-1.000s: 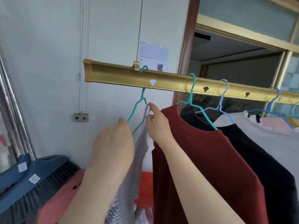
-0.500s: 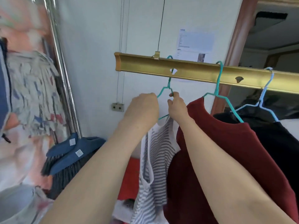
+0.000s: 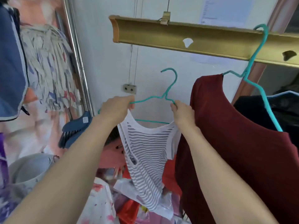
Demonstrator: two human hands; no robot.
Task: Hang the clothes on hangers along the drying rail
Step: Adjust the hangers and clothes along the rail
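A teal wire hanger (image 3: 168, 88) hangs free below the gold drying rail (image 3: 210, 41), its hook off the rail. A grey-and-white striped top (image 3: 145, 152) is on it. My left hand (image 3: 118, 109) grips the hanger's left shoulder together with the top's strap. My right hand (image 3: 182, 113) pinches the right shoulder and strap. To the right, a dark red shirt (image 3: 234, 143) hangs from the rail on a second teal hanger (image 3: 252, 67).
A black garment (image 3: 286, 113) hangs further right. Left of me stand chrome poles (image 3: 77, 62) with patterned cloth (image 3: 47, 67) and blue brushes (image 3: 72, 128). A white bucket (image 3: 27, 168) and bags of clutter lie below. A wall bracket (image 3: 129, 89) holds thin cables.
The hanger with the striped top came off the rail and dropped lower. My hands spread apart to its two shoulders. The view tilted down and left.
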